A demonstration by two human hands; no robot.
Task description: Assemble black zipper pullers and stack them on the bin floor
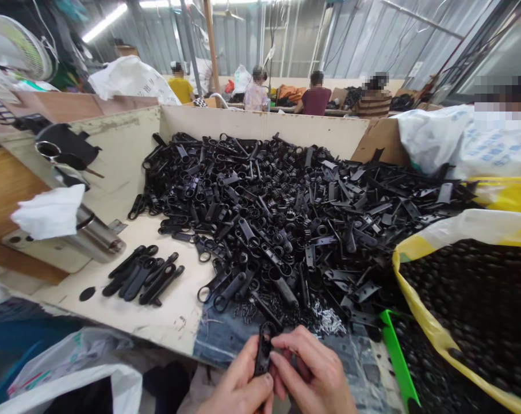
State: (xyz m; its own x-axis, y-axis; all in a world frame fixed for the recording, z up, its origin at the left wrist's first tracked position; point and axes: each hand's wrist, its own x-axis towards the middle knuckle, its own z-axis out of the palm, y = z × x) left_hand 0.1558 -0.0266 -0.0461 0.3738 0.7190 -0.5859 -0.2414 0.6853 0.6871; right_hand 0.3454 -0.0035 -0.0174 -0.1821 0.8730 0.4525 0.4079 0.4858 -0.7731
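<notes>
My left hand [238, 382] and my right hand [314, 374] meet at the bottom centre, both pinched on one small black plastic part [264, 348] held upright between the fingertips. Just beyond them lies a big heap of black plastic parts [286, 218] on a pale work board [174, 310]. A neat row of several long black pieces [144, 279] lies to the left of the heap. Small silvery metal bits [325, 322] are scattered near my right hand, on a denim cloth [221, 339].
A yellow-rimmed sack [420, 282] of black parts stands at right beside a green scoop [396, 359]. A steel flask [94, 236] with white tissue [49, 210] lies at left. White bags sit at lower left. Several people sit at a far table [312, 109].
</notes>
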